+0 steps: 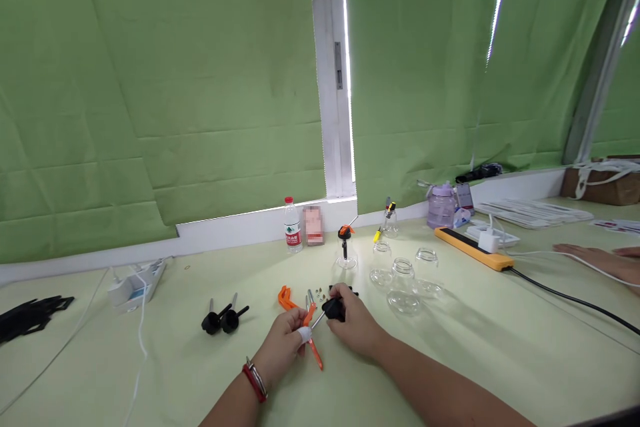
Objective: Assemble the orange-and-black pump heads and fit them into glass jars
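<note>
Black cap (pixel 332 310) with a metal rod (pixel 319 321) is at the near middle, gripped by the right hand's (pixel 356 323) curled fingers. Far off, one bottle (pixel 293 227) wears a red-and-white label, its characters too small to read. Two similar caps (pixel 231 321) lie left; three clear glass jars (pixel 403 288) stand right. The left hand (pixel 286 340), nearly closed, pinches an orange handle (pixel 315 353).

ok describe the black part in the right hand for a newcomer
On the pale table, find the left hand. Facing it, the right hand grips the black part with a silver rod at its edge. Unlike two similar parts farther left, it is held.
</note>
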`<action>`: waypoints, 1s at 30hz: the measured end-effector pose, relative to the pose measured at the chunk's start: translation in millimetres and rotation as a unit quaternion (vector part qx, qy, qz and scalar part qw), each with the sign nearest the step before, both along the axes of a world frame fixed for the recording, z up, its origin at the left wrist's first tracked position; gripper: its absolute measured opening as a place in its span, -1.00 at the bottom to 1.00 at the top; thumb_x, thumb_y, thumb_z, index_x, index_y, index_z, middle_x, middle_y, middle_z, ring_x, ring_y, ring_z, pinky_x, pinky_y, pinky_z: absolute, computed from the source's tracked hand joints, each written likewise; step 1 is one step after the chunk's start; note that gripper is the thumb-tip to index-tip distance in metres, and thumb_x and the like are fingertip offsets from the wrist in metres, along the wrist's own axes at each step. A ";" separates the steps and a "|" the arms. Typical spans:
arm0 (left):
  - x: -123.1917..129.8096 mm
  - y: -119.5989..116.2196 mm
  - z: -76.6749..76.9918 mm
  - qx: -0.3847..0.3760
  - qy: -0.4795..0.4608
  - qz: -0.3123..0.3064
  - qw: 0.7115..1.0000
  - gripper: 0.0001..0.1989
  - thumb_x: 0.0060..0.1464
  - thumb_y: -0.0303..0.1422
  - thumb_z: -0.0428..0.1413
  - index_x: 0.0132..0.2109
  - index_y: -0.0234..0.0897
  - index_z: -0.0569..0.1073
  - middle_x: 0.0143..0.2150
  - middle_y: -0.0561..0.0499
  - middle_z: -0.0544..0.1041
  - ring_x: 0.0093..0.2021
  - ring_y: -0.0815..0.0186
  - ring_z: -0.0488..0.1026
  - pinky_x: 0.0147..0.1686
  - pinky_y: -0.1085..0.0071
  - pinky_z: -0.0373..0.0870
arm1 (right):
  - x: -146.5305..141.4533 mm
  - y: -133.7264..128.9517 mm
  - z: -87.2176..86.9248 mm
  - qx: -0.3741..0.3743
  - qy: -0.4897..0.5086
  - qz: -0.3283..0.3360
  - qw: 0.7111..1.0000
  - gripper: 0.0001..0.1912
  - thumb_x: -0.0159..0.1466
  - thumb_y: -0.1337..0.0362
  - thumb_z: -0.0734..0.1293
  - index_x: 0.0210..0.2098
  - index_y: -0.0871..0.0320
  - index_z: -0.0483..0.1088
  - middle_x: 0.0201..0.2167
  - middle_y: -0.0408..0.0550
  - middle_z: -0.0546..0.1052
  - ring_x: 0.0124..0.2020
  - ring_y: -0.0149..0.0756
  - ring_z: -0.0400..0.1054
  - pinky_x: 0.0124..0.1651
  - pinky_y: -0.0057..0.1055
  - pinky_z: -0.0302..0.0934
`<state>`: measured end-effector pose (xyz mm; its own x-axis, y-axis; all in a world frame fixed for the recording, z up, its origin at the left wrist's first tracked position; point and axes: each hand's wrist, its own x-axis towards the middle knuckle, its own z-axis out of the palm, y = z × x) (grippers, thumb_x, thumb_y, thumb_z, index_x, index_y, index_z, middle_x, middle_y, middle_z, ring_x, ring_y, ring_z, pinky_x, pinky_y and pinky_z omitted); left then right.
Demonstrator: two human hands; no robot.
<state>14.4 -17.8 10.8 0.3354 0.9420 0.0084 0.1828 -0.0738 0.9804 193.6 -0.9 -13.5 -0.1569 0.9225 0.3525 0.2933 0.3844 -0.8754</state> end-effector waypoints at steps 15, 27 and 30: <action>-55.6 43.4 -19.3 0.099 0.298 0.290 0.904 -0.69 0.10 -0.28 -0.16 -0.06 -0.31 0.28 -0.45 -0.03 0.47 -0.44 0.21 0.43 -0.43 0.36 0.26 | 12.8 10.1 6.4 -0.013 0.007 -0.146 0.989 -0.74 0.00 0.27 0.27 -0.29 0.08 0.20 -0.46 -0.19 0.32 -0.44 -0.34 0.21 -0.40 -0.43 0.11; -45.0 37.0 -12.4 0.155 0.382 0.243 0.878 -0.73 0.05 -0.38 -0.06 -0.10 -0.35 0.37 -0.07 -0.22 0.39 -0.14 0.15 0.39 -0.17 0.31 0.27 | 8.8 6.5 1.9 -0.013 -0.014 -0.103 0.994 -0.73 0.02 0.29 0.27 -0.28 0.08 0.18 -0.42 -0.17 0.34 -0.44 -0.35 0.21 -0.40 -0.43 0.11; -29.9 17.7 -3.9 0.247 0.353 0.208 0.878 -0.70 0.13 -0.32 -0.13 -0.05 -0.29 0.36 -0.08 -0.16 0.40 -0.16 0.18 0.39 -0.18 0.31 0.29 | 6.5 3.2 2.4 0.010 -0.023 -0.093 0.995 -0.73 0.03 0.31 0.27 -0.27 0.08 0.15 -0.38 -0.15 0.33 -0.45 -0.36 0.21 -0.39 -0.42 0.15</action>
